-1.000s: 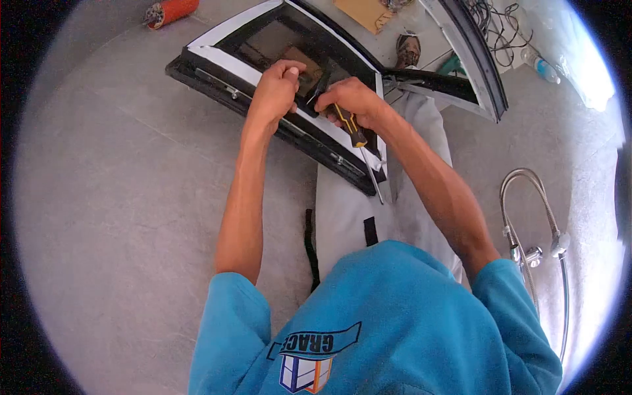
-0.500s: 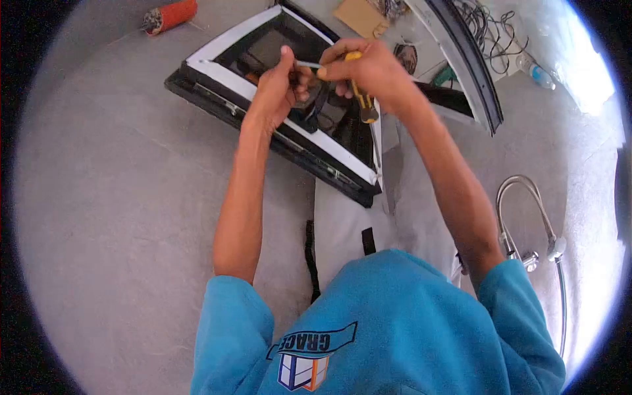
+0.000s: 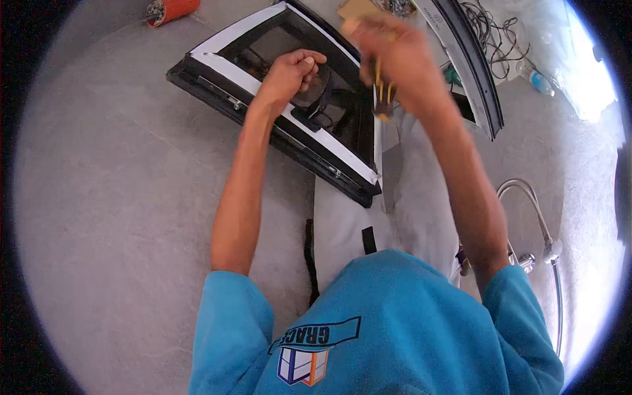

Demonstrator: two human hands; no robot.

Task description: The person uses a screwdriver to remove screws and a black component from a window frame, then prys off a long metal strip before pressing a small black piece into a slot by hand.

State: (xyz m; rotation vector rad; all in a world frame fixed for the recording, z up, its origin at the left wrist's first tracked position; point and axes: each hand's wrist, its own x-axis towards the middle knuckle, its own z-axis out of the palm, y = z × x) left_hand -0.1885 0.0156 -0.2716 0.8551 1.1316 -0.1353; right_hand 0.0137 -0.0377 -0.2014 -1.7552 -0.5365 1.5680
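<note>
A small window sash [image 3: 230, 76] with white faces and black edges lies tilted before me, a dark pane inside it. My left hand [image 3: 288, 80] is over its near rail, thumb and fingers curled together; whatever they may pinch is hidden. Below that hand, a black window handle [image 3: 307, 120] sticks out from the white rail. To the right, my right hand [image 3: 401, 66] is raised above the sash's far right side and smeared by motion. A yellow-and-black screwdriver [image 3: 383, 99] is gripped in it, the handle end hanging below the fingers.
Another frame piece [image 3: 461, 59] stands at the upper right, near tangled black cables [image 3: 497, 39] and a plastic bottle [image 3: 541, 82]. A hose with a shower fitting [image 3: 553, 250] lies at right. An orange cylinder [image 3: 178, 10] rests on the grey floor [image 3: 118, 197] at upper left.
My hands have parted. The right has moved up and right with the screwdriver, and the pale shaft that was between them no longer shows. My left fingers have curled in.
</note>
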